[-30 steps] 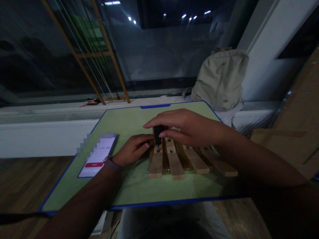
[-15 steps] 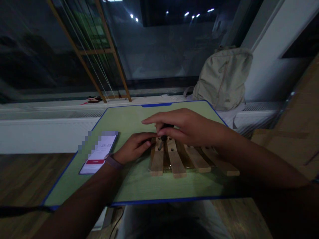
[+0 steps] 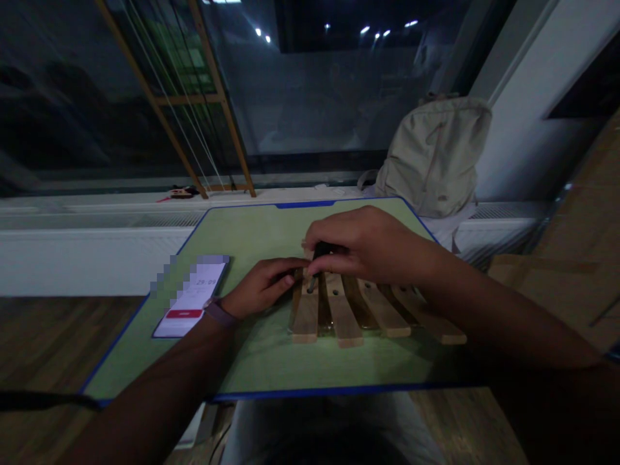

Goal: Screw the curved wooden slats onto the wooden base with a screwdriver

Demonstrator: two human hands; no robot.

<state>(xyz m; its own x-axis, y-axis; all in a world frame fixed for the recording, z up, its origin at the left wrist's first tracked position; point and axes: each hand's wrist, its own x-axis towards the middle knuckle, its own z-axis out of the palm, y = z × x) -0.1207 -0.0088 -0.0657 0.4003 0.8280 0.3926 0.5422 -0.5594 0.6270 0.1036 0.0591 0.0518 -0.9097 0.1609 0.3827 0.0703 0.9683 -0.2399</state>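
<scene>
Several wooden slats (image 3: 341,313) lie side by side on a green mat with a blue edge (image 3: 252,361). My right hand (image 3: 361,245) is curled around a small black screwdriver (image 3: 316,261), whose tip rests at a hole in the leftmost slat. My left hand (image 3: 261,287), with a band on the wrist, presses against the left side of that slat near its far end, fingers curled.
A phone with a lit screen (image 3: 191,298) lies on the mat's left part. A beige backpack (image 3: 436,158) leans at the window ledge on the right. A wooden frame (image 3: 213,103) stands against the dark window. Wooden floor lies on both sides.
My right hand's fingers, stretched out over the tool before, have curled in around it. The screwdriver has tilted. The left hand has stayed at the slat.
</scene>
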